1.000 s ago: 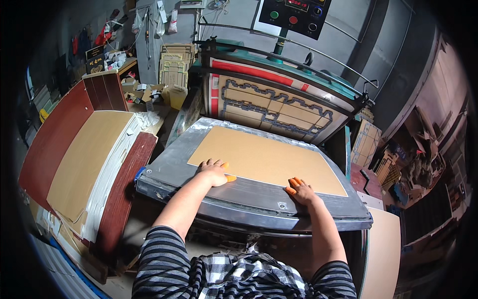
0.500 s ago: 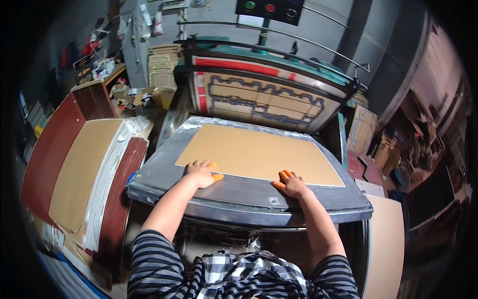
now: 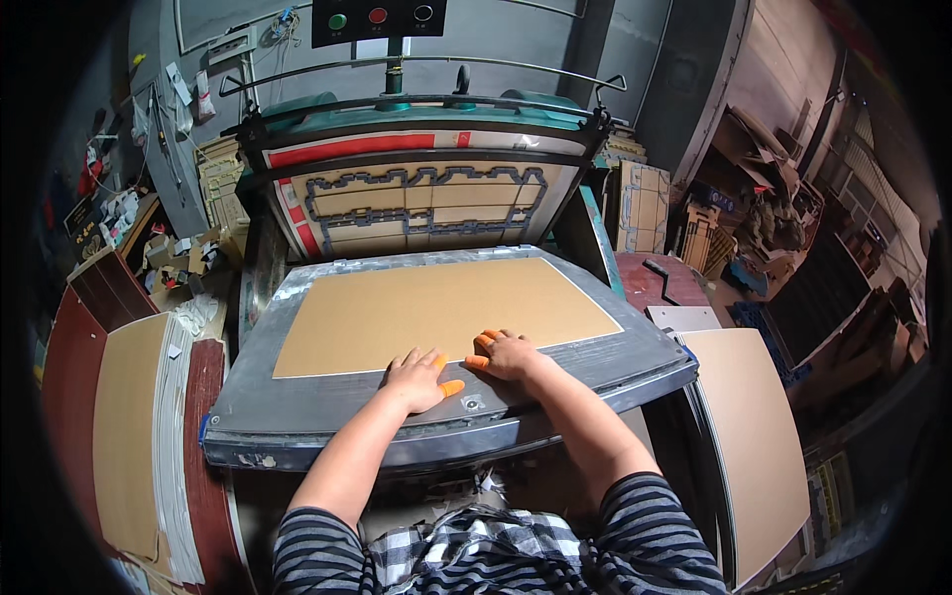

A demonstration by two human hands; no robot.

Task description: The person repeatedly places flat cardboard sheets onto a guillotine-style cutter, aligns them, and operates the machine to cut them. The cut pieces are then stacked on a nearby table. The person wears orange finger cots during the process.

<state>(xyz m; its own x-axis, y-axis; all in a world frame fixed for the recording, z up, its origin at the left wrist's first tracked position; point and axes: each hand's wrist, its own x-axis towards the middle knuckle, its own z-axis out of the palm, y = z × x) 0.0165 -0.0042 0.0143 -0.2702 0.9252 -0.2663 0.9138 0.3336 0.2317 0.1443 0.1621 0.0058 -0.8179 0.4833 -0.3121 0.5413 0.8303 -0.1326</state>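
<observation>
A flat brown cardboard sheet [image 3: 436, 307] lies on the grey metal bed [image 3: 297, 421] of a die-cutting press. My left hand [image 3: 418, 381] rests at the sheet's near edge, fingers spread, with orange covers on thumb and a finger. Close beside it, my right hand [image 3: 504, 355] lies at the same edge with its fingers stretched out, some also covered in orange. Neither hand grips anything. Behind the sheet stands the tilted upper platen with a die board [image 3: 426, 206] carrying dark cutting outlines.
A stack of cardboard sheets [image 3: 129, 426] stands to the left beside a dark red panel [image 3: 205, 446]. More sheets [image 3: 749, 426] are piled at the right. Above the press hangs a control box [image 3: 377, 20] with buttons. Metal rails [image 3: 426, 61] run along the press top.
My hands have come closer together along the sheet's near edge. The view has turned to the right, so the press appears further left and straighter.
</observation>
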